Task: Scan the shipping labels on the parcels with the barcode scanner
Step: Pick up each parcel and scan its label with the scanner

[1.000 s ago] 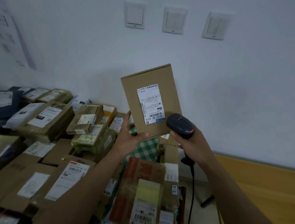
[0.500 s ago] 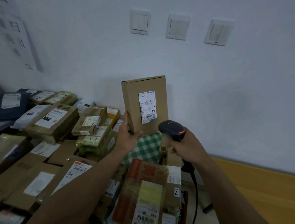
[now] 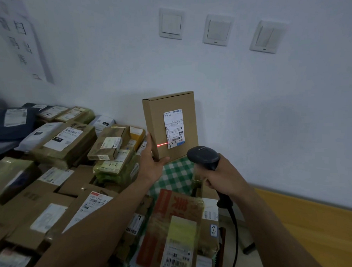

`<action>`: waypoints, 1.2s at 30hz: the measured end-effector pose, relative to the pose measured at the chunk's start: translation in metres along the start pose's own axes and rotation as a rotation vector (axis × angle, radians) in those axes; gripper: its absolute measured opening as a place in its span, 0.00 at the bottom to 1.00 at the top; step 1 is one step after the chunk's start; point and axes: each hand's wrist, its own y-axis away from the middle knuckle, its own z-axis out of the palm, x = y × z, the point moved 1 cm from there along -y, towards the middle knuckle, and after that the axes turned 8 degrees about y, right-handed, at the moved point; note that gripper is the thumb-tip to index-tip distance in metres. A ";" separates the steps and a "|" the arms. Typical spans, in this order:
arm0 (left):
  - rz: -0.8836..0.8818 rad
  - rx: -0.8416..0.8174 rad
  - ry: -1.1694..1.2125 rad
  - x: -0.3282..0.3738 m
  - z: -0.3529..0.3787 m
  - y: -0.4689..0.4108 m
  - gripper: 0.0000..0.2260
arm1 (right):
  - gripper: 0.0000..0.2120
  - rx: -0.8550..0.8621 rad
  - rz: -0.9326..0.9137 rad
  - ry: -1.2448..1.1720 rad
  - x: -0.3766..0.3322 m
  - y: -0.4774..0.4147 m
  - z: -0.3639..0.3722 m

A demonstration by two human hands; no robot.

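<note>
Head camera view: a flat brown cardboard parcel (image 3: 189, 117) stands upright in the air in front of the pale wall, above the pile of parcels (image 3: 65, 144). Its long axis runs nearly vertical, the top leaning a little to the left, and its broad face is turned toward the camera. The left hand (image 3: 152, 165) holds it at the lower left corner, pinching it with the thumb on the front face and the fingers up the narrow side edge.

A white shipping label (image 3: 173, 129) lies lengthwise on that face, its barcodes at the lower end. A short red laser line (image 3: 162, 145) falls across the cardboard and touches the label's lower left edge.

Just below and right of the parcel, apart from it, the right hand (image 3: 224, 179) is wrapped around the handle of a black handheld barcode scanner (image 3: 203, 156). The scanner's head points up and left at the label; its black cable (image 3: 235, 222) hangs from the handle's base. A green-and-white checked cloth (image 3: 175, 178) lies under both hands.
</note>
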 end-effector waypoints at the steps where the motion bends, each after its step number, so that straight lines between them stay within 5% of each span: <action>1: -0.001 0.001 -0.001 -0.001 0.000 -0.001 0.49 | 0.15 0.002 0.003 -0.001 0.000 -0.001 0.000; 14: -0.061 0.028 -0.143 -0.028 -0.011 -0.015 0.52 | 0.13 -0.018 -0.004 0.040 0.021 -0.022 0.001; 23: -0.342 -0.185 -0.481 -0.091 -0.031 -0.036 0.47 | 0.22 0.000 0.143 0.109 0.095 -0.053 0.010; 29: -0.485 -0.286 -0.425 -0.136 -0.016 -0.040 0.36 | 0.19 -0.063 0.146 0.127 0.117 -0.072 0.031; 36: -0.711 -0.308 -0.374 -0.169 -0.008 -0.056 0.33 | 0.15 -0.103 0.197 0.163 0.132 -0.086 0.041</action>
